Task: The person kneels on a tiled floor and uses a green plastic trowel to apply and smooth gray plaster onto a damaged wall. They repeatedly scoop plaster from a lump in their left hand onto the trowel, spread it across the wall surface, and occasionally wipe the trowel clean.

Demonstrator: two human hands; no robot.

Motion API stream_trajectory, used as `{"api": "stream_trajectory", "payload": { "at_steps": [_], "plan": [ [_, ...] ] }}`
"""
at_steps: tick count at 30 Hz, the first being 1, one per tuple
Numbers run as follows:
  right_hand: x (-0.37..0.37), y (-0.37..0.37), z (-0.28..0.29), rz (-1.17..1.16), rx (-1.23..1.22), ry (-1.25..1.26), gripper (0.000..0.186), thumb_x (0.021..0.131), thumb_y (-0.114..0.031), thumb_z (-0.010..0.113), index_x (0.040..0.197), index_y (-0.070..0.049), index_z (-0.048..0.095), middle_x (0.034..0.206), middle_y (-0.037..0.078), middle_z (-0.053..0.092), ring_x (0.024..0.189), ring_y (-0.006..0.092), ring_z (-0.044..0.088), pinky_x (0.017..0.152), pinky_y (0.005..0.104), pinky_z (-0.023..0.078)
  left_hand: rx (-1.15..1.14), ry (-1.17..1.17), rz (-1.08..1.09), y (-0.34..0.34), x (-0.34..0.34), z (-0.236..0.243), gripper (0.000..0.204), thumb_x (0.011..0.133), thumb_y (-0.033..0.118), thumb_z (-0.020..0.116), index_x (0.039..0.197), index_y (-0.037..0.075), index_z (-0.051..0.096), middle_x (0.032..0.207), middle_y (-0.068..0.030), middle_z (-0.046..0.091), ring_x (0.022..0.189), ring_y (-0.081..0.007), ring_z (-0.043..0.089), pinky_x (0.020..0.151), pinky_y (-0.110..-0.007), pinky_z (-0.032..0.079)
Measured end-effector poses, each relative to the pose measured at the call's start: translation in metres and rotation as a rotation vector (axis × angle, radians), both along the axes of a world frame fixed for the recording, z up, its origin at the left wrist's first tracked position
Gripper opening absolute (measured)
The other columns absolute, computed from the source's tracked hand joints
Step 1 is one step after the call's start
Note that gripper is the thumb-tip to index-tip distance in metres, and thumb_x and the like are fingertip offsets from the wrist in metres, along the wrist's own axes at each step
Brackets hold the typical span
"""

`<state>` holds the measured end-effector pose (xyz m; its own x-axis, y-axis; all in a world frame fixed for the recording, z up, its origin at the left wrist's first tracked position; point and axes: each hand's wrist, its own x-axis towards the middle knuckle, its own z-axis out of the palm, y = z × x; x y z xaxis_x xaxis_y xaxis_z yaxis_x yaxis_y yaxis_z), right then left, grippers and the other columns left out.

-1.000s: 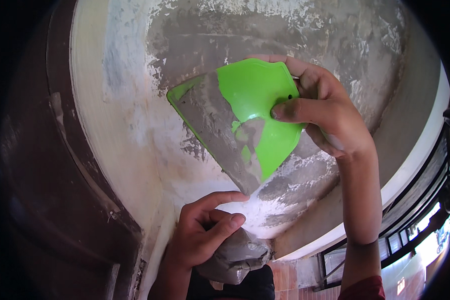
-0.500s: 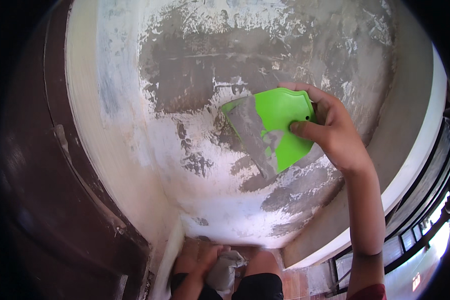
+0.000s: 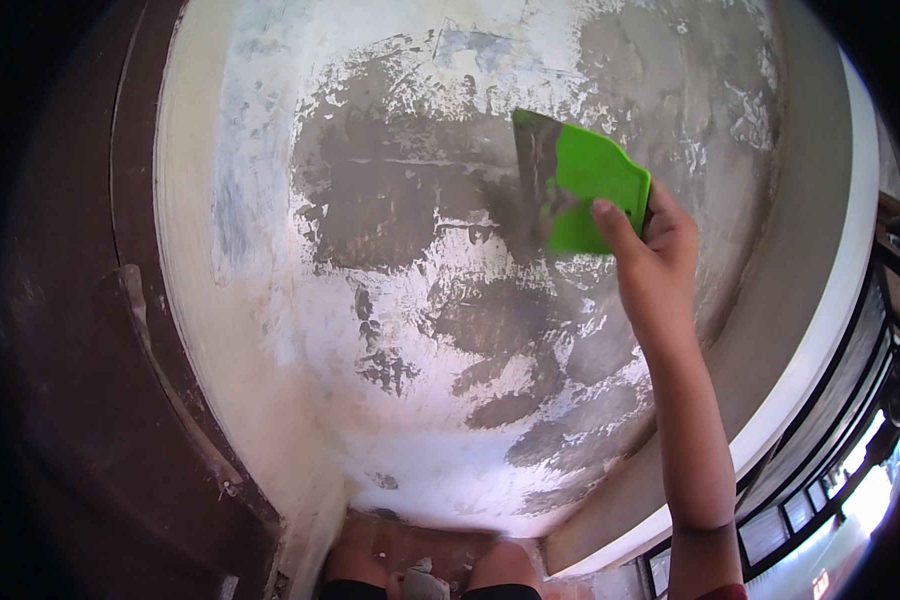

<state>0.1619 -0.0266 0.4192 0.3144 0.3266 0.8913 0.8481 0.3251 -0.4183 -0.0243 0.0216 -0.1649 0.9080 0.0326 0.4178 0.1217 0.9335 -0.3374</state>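
My right hand (image 3: 655,235) grips a green plastic putty spreader (image 3: 600,185) by its right end, thumb on the near face and the other fingers mostly behind. Grey putty smears the spreader's left part, and its edge is at the patchy wall (image 3: 370,330), over a grey area right of the middle. Whether the whole edge touches the wall is hard to tell. Low between my knees, a sliver of my left hand (image 3: 395,583) shows against a grey, bag-like lump (image 3: 425,582). The picture's lower edge cuts off both, and the fingers are barely seen.
Grey putty patches and flaky white paint cover the wall. A dark brown door (image 3: 60,350) with a long handle (image 3: 140,310) stands at the left. On the right are a pale ledge (image 3: 770,400) and dark window bars. Bits lie on the reddish floor (image 3: 425,540).
My right hand has moved up and slightly left with the spreader, which has turned more upright. The grey lump and my left hand now sit lower in view, mostly cut off.
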Motion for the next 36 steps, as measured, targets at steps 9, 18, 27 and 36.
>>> {"api": "stream_trajectory", "payload": {
  "at_steps": [9, 18, 27, 36],
  "plan": [
    [0.041, 0.078, -0.011, -0.608, -0.308, -1.488, 0.051, 0.078, -0.007, 0.063, 0.127, -0.021, 0.063, 0.127, -0.003, 0.064, 0.126, 0.0212, 0.055, 0.112, 0.0448, 0.038, 0.036, 0.265, 0.160, 0.007, -0.009, -0.013, 0.049, 0.087, 0.042, 0.062, 0.118, 0.005, 0.059, 0.077, -0.0068, 0.059, 0.071, -0.0249, 0.059, 0.071, -0.043, 0.053],
    [0.079, 0.040, -0.060, -0.765, -0.559, -1.464, 0.051, 0.082, -0.015, 0.059, 0.133, -0.017, 0.059, 0.141, 0.001, 0.054, 0.135, 0.0257, 0.046, 0.115, 0.0513, 0.032, 0.025, 0.433, 0.168, 0.012, -0.009, -0.025, 0.044, 0.089, 0.039, 0.061, 0.115, 0.004, 0.060, 0.075, -0.0062, 0.059, 0.069, -0.0244, 0.059, 0.069, -0.042, 0.052],
    [0.042, -0.017, -0.083, -0.707, -0.654, -1.312, 0.039, 0.081, -0.016, 0.061, 0.119, -0.012, 0.068, 0.129, 0.005, 0.063, 0.126, 0.0245, 0.054, 0.110, 0.0525, 0.038, -0.036, 0.394, 0.146, 0.018, -0.004, -0.030, 0.039, 0.090, 0.036, 0.060, 0.112, 0.004, 0.061, 0.073, -0.0057, 0.058, 0.067, -0.0239, 0.058, 0.067, -0.041, 0.052],
    [0.034, 0.060, -0.032, -0.653, -0.394, -1.425, 0.039, 0.082, -0.015, 0.059, 0.120, -0.016, 0.067, 0.130, 0.001, 0.063, 0.126, 0.0209, 0.055, 0.112, 0.0461, 0.036, -0.718, 0.004, -0.351, 0.021, 0.008, -0.081, 0.035, 0.091, 0.033, 0.060, 0.109, 0.003, 0.062, 0.072, -0.0052, 0.057, 0.065, -0.0234, 0.057, 0.065, -0.040, 0.052]
  ]
}}
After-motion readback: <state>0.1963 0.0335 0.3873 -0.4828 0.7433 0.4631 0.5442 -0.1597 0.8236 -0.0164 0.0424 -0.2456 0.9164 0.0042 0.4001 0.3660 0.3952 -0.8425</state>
